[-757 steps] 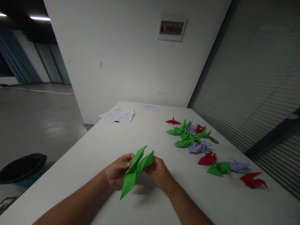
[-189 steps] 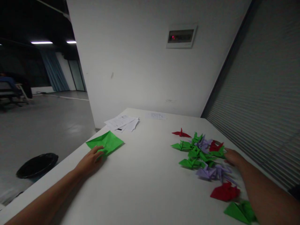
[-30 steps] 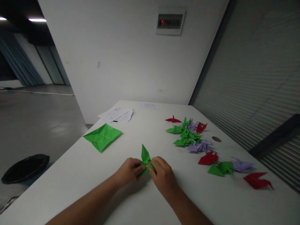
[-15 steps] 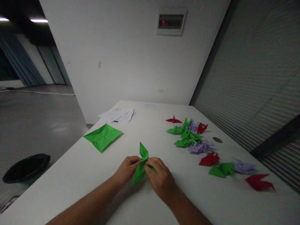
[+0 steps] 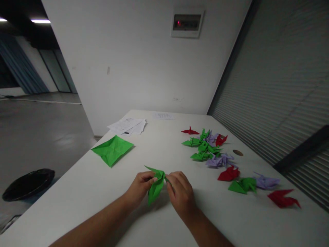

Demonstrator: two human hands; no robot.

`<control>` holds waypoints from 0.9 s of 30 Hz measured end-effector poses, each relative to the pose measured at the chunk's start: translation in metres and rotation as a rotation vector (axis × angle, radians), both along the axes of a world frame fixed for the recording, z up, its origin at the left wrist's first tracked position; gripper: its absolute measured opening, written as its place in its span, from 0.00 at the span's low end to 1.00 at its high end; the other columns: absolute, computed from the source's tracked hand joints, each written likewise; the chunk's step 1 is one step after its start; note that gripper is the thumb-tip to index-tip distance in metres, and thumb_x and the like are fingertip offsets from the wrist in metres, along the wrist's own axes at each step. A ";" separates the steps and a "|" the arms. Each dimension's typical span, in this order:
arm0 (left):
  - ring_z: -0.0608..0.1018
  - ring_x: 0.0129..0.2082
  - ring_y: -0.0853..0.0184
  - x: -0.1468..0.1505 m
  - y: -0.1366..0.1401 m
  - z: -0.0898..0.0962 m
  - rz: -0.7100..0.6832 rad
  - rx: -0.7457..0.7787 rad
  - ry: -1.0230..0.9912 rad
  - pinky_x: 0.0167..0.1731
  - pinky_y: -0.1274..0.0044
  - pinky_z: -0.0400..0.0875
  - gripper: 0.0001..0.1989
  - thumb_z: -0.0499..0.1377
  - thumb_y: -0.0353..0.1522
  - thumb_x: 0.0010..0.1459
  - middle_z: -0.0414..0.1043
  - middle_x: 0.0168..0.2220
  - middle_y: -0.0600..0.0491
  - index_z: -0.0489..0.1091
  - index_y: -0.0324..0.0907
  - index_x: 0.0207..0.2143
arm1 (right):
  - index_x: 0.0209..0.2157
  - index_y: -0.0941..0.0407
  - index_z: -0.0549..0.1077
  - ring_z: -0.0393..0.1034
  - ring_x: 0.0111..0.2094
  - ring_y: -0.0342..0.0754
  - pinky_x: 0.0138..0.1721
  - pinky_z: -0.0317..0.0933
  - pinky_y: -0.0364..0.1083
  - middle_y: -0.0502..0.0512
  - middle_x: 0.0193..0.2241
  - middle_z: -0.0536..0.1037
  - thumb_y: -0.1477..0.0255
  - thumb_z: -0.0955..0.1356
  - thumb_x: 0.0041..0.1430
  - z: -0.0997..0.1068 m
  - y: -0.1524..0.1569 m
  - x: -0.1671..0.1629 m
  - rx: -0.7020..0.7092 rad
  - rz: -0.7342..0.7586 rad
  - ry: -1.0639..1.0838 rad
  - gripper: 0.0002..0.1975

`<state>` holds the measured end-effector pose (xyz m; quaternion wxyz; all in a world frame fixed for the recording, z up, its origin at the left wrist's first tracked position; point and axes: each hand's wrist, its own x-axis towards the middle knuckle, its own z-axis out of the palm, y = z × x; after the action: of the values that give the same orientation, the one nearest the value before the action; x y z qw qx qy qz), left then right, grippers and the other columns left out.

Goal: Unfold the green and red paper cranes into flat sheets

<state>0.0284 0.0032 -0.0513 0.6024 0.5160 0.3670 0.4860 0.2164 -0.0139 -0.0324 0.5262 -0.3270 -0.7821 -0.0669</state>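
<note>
Spanning both hands (image 5: 140, 189) (image 5: 183, 193): green origami (image 5: 156, 189)

No wording, number or brand can be read. Fine dark print on the overlapping white paper sheets (image 5: 127, 126), left of the frame's centre, and on the single flat white paper sheet (image 5: 163, 116) near the centre is too small. Faint greyish marks (image 5: 178, 99) on the white wall (image 5: 138, 61), just above and right of that sheet, are likewise illegible.
</note>
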 end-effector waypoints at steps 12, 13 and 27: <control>0.74 0.36 0.63 -0.002 -0.003 0.012 0.030 -0.002 -0.238 0.40 0.72 0.69 0.17 0.66 0.41 0.57 0.75 0.36 0.49 0.76 0.40 0.44 | 0.42 0.54 0.77 0.70 0.38 0.51 0.40 0.72 0.50 0.57 0.34 0.75 0.86 0.67 0.63 0.010 -0.001 0.005 0.064 -0.024 -0.068 0.14; 0.75 0.38 0.63 -0.002 -0.003 0.012 0.035 0.001 -0.225 0.41 0.72 0.69 0.18 0.67 0.41 0.57 0.76 0.37 0.48 0.76 0.40 0.45 | 0.42 0.54 0.77 0.71 0.38 0.50 0.40 0.73 0.50 0.57 0.34 0.75 0.86 0.67 0.63 0.010 -0.001 0.004 0.071 -0.022 -0.063 0.13; 0.80 0.39 0.58 -0.001 0.003 0.010 0.179 -0.049 -0.259 0.48 0.65 0.73 0.11 0.71 0.35 0.54 0.82 0.36 0.46 0.81 0.37 0.36 | 0.46 0.53 0.77 0.70 0.47 0.53 0.46 0.75 0.55 0.60 0.45 0.72 0.88 0.67 0.60 0.002 0.000 0.008 0.009 0.108 -0.024 0.19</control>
<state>0.0270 0.0063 -0.0410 0.6114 0.3991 0.3426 0.5912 0.2246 -0.0136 -0.0306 0.5211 -0.2812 -0.8045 -0.0458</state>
